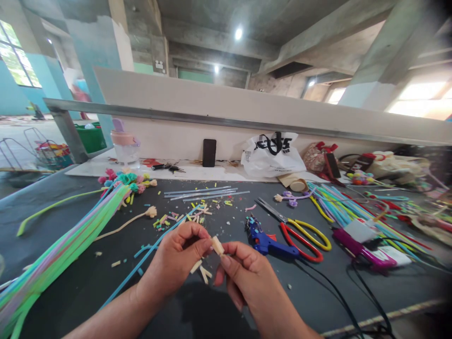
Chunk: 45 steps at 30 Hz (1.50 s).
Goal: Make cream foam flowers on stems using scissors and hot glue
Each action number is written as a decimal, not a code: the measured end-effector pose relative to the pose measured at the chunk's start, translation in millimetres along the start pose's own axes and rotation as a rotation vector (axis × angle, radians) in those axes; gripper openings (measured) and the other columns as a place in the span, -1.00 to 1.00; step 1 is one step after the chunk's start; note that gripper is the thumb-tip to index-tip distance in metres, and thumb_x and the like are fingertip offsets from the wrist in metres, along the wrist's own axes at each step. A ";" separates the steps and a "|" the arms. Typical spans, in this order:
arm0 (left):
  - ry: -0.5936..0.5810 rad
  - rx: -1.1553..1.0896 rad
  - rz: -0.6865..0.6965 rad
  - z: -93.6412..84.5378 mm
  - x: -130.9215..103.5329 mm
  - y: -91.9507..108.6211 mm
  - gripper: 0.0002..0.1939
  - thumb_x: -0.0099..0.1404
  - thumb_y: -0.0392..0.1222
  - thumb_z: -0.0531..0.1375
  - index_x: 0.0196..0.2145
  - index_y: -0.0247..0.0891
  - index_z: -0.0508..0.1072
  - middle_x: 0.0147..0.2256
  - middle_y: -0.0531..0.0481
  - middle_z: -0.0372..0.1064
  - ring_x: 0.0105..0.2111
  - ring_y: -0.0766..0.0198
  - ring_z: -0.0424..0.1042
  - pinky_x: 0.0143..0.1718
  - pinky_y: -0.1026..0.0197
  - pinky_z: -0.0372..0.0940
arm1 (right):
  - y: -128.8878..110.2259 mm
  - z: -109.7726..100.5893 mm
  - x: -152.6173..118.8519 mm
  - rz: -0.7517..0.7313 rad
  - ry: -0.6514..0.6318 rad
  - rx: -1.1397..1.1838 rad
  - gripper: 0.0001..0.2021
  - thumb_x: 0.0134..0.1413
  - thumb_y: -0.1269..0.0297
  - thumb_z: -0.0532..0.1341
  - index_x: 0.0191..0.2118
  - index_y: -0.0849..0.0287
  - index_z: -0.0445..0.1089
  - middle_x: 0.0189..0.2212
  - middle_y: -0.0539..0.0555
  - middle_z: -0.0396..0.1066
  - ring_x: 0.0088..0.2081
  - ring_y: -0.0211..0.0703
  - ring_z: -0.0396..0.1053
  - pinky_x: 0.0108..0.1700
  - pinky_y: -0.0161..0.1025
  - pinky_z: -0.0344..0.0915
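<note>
Upright black phone (209,153), white plastic bag (273,155)

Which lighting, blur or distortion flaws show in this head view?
Head view: window at right blown out, ceiling light glaring; dark shadow on the tabletop below the left hand and right hand; far-right clutter smeared, wide-angle stretching towards the edges, top-right corner darkened; scissors reasonably crisp.

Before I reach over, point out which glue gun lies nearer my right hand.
The blue glue gun, lying close by the scissors, is nearer your right hand; the purple glue gun lies farther right, beyond them.
</note>
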<state>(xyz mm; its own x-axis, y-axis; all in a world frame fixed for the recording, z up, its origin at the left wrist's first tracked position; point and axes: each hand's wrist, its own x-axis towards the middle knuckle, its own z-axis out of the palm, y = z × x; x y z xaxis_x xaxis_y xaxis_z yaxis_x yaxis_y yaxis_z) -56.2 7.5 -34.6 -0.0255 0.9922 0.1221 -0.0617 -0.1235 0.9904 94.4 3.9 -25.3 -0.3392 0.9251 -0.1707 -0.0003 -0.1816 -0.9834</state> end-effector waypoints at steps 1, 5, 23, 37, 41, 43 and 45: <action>0.001 0.010 0.002 0.0 -0.3 0.0 -0.88 0.06 -0.17 0.24 -0.49 -0.26 0.38 -0.59 0.10 0.35 -0.54 0.38 0.28 -0.51 0.36 0.17 | 0.2 0.0 -0.1 0.001 -0.001 -0.001 -0.71 -0.10 0.07 0.19 -0.36 0.23 0.30 -0.66 -0.07 0.37 -0.83 -0.51 0.01 -0.76 -0.46 -0.20; 0.008 0.039 0.013 -0.2 -0.4 -0.2 -0.89 0.08 -0.18 0.23 -0.49 -0.26 0.39 -0.57 0.10 0.37 -0.53 0.38 0.29 -0.48 0.36 0.18 | 1.3 0.1 0.4 0.008 -0.013 -0.007 -0.71 -0.09 0.07 0.18 -0.37 0.22 0.30 -0.66 -0.08 0.36 -0.83 -0.51 0.01 -0.77 -0.46 -0.19; -0.062 -0.048 0.045 1.7 3.8 -3.8 -0.72 0.06 -0.12 0.26 -0.28 -0.24 0.33 -0.46 0.12 0.22 -0.50 0.40 0.24 -0.46 0.34 0.17 | 5.1 -3.3 3.2 -0.034 0.006 -0.063 -0.63 -0.12 -0.01 0.19 -0.34 0.23 0.31 -0.67 -0.08 0.35 -0.83 -0.49 0.00 -0.78 -0.46 -0.16; -0.049 -0.180 0.056 0.1 9.3 -7.2 -0.60 0.03 -0.03 0.27 -0.21 -0.26 0.31 -0.43 0.09 0.27 -0.50 0.36 0.30 -0.43 0.28 0.22 | -2.2 -15.2 5.1 -0.043 0.040 0.015 -0.69 -0.05 0.07 0.19 -0.34 0.26 0.29 -0.65 -0.07 0.36 -0.81 -0.50 -0.02 -0.74 -0.45 -0.23; 0.068 -0.095 0.051 -4.6 17.2 -6.8 -0.77 0.14 -0.10 0.20 -0.31 -0.27 0.28 -0.62 0.14 0.29 -0.59 0.38 0.27 -0.47 0.31 0.17 | -6.3 -30.5 7.8 -0.061 0.062 0.098 -0.77 0.02 0.17 0.17 -0.30 0.25 0.27 -0.61 -0.08 0.36 -0.78 -0.52 -0.03 -0.71 -0.45 -0.25; 0.080 -0.068 0.046 -6.2 20.0 -7.2 -0.82 0.17 -0.12 0.17 -0.40 -0.26 0.25 -0.67 0.15 0.27 -0.62 0.39 0.26 -0.50 0.33 0.15 | -8.0 -36.7 7.9 -0.070 0.059 0.154 -0.79 0.04 0.19 0.17 -0.30 0.24 0.26 -0.60 -0.09 0.34 -0.76 -0.52 -0.04 -0.69 -0.45 -0.24; 0.075 -0.064 0.019 -7.2 21.6 -7.3 -0.80 0.21 -0.11 0.12 -0.48 -0.25 0.21 -0.69 0.18 0.24 -0.67 0.42 0.23 -0.56 0.35 0.11 | -9.9 -41.1 7.2 -0.070 0.046 0.198 -0.79 0.05 0.18 0.17 -0.30 0.24 0.25 -0.60 -0.09 0.34 -0.75 -0.52 -0.04 -0.69 -0.45 -0.25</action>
<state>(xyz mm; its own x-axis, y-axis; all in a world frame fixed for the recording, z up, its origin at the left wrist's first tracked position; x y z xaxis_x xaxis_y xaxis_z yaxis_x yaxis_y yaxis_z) -63.5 29.7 -39.7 -0.1014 0.9859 0.1334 -0.1239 -0.1456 0.9816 130.7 26.1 -19.4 -0.2886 0.9511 -0.1096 -0.2083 -0.1742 -0.9624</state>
